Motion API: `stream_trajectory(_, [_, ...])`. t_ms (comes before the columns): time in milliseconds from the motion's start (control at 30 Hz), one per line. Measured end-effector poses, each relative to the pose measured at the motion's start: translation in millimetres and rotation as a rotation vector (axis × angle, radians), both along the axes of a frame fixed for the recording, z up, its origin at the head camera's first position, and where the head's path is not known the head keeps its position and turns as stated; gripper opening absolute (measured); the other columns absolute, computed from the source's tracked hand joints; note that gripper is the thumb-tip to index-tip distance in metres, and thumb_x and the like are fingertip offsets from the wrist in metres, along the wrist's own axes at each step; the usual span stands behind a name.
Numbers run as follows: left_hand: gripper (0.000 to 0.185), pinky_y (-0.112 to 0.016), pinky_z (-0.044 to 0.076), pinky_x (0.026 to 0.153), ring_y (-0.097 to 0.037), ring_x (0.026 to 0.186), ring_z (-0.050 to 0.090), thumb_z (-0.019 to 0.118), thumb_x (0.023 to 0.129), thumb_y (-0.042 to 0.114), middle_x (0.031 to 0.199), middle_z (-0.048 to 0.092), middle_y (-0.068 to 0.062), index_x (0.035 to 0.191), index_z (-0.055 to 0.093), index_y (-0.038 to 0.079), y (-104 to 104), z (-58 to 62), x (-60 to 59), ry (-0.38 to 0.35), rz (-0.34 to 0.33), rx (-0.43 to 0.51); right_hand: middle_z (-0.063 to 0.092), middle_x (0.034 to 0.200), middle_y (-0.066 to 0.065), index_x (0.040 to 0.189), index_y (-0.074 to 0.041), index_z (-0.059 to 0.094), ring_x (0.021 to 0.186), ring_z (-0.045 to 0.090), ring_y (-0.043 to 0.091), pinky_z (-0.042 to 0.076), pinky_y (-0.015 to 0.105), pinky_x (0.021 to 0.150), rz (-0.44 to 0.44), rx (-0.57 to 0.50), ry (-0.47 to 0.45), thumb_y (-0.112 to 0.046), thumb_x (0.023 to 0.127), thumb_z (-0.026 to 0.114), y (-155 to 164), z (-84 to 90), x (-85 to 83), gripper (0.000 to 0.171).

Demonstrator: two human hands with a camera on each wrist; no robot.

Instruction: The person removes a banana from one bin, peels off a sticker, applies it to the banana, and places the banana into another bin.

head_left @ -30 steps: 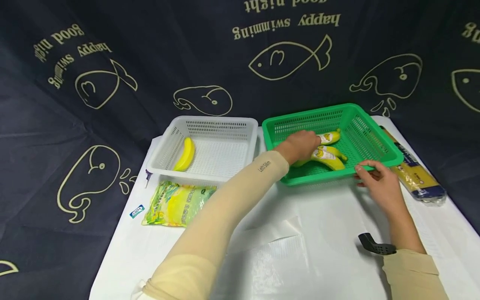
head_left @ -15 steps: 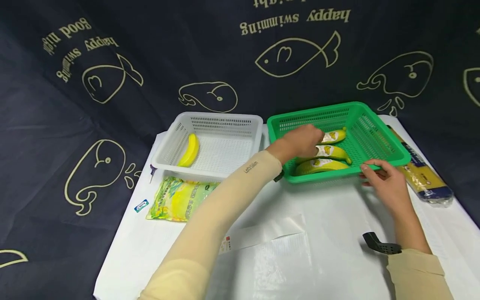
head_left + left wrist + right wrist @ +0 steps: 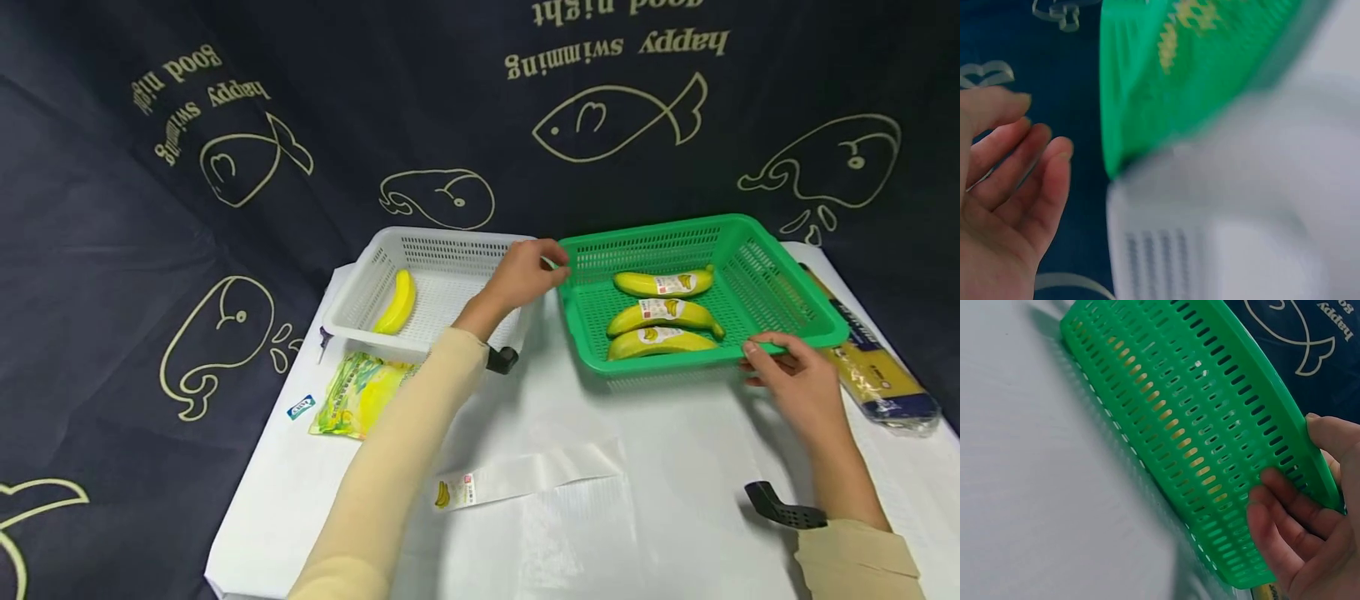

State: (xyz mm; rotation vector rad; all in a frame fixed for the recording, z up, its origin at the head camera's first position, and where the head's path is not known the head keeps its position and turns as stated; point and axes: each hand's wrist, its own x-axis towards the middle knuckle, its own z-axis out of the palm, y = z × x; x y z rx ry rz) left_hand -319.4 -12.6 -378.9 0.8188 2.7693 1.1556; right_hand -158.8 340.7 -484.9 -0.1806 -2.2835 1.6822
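A green basket (image 3: 817,323) stands at the right of the white table with three labelled bananas (image 3: 663,315) lying side by side in it. My right hand (image 3: 787,367) grips its near right rim, thumb on top and fingers on the outer wall (image 3: 1197,425). My left hand (image 3: 528,268) hovers between the two baskets at the green basket's left corner, fingers relaxed, holding nothing (image 3: 1022,169). To the left, a white basket (image 3: 442,237) holds a single bare banana (image 3: 397,302).
A yellow-green packet (image 3: 360,392) and a small blue sachet (image 3: 300,407) lie in front of the white basket. A spaghetti pack (image 3: 873,371) lies right of the green basket. A clear wrapper with a banana label (image 3: 517,483) lies near me. Dark printed cloth hangs behind.
My left hand has come out of the green basket and moved left to its corner, leaving the bananas in a row. My right hand has stayed on the rim.
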Motion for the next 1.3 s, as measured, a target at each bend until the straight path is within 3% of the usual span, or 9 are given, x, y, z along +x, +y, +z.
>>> stream_trajectory(267, [0.015,-0.027,0.05,0.073,-0.012,0.083,0.062,0.069,0.088,0.018,0.097,0.068,0.004,0.101,0.071,0.011,-92,-28.8,-6.2,0.052,0.255,0.105,0.069,0.085,-0.009,0.121,-0.001,0.058,0.072,0.068,0.008,0.054,0.022,0.061,-0.025,0.048,-0.011,-0.02,0.092,0.066,0,-0.6,1.6,0.035])
stream_trajectory(400, [0.017,-0.033,0.05,0.075,-0.019,0.086,0.063,0.07,0.088,0.016,0.097,0.069,-0.004,0.101,0.072,0.006,-135,-32.3,-8.8,-0.015,0.372,0.179,0.069,0.086,-0.008,0.123,-0.004,0.059,0.073,0.068,0.01,0.054,0.023,0.061,-0.032,0.079,-0.02,-0.022,0.093,0.065,-2,-7.4,5.6,0.036])
stream_trajectory(500, [0.019,-0.037,0.048,0.077,-0.022,0.09,0.062,0.069,0.089,0.017,0.1,0.068,-0.006,0.103,0.071,0.005,-160,-31.4,-10.7,-0.048,0.43,0.152,0.068,0.088,-0.007,0.124,-0.005,0.059,0.074,0.068,0.011,0.054,0.023,0.061,-0.04,0.087,-0.019,-0.024,0.093,0.064,-3,-9.6,7.0,0.037])
stream_trajectory(800, [0.019,-0.043,0.044,0.087,-0.029,0.099,0.059,0.066,0.09,0.022,0.104,0.067,-0.008,0.102,0.069,0.008,-203,-43.3,-8.9,-0.019,0.491,-0.165,0.069,0.088,-0.009,0.126,-0.005,0.058,0.075,0.068,0.01,0.054,0.023,0.062,-0.025,0.088,-0.018,-0.023,0.093,0.064,-2,-6.3,5.4,0.037])
stream_trajectory(933, [0.022,-0.043,0.044,0.083,-0.026,0.094,0.06,0.065,0.089,0.029,0.099,0.067,-0.002,0.102,0.069,0.012,-212,-48.9,-1.2,0.026,0.399,-0.322,0.069,0.086,-0.012,0.128,-0.008,0.057,0.074,0.067,0.006,0.053,0.02,0.061,-0.043,0.114,-0.031,-0.025,0.094,0.063,-3,-8.5,4.2,0.038])
stream_trajectory(1033, [0.022,-0.042,0.045,0.074,-0.023,0.084,0.059,0.063,0.088,0.036,0.091,0.067,0.003,0.096,0.069,0.016,-218,-51.7,6.6,0.1,0.336,-0.404,0.069,0.085,-0.012,0.13,-0.011,0.057,0.073,0.066,0.005,0.051,0.018,0.061,-0.06,0.127,-0.047,-0.028,0.095,0.061,-4,-7.3,4.8,0.039])
stream_trajectory(1167, [0.022,-0.041,0.044,0.065,-0.022,0.073,0.057,0.058,0.086,0.038,0.084,0.065,0.005,0.088,0.069,0.019,-233,-56.6,13.8,0.175,0.353,-0.446,0.069,0.084,-0.011,0.129,-0.012,0.057,0.072,0.066,0.005,0.05,0.015,0.062,-0.064,0.123,-0.046,-0.027,0.095,0.06,-6,-3.7,5.8,0.038])
stream_trajectory(1300, [0.016,-0.04,0.042,0.061,-0.021,0.068,0.055,0.056,0.083,0.032,0.079,0.063,0.007,0.083,0.069,0.022,-254,-64.3,20.8,0.219,0.398,-0.428,0.068,0.084,-0.012,0.131,-0.009,0.055,0.071,0.066,0.004,0.049,0.013,0.064,-0.058,0.138,-0.04,-0.026,0.096,0.059,-9,-4.6,6.1,0.039])
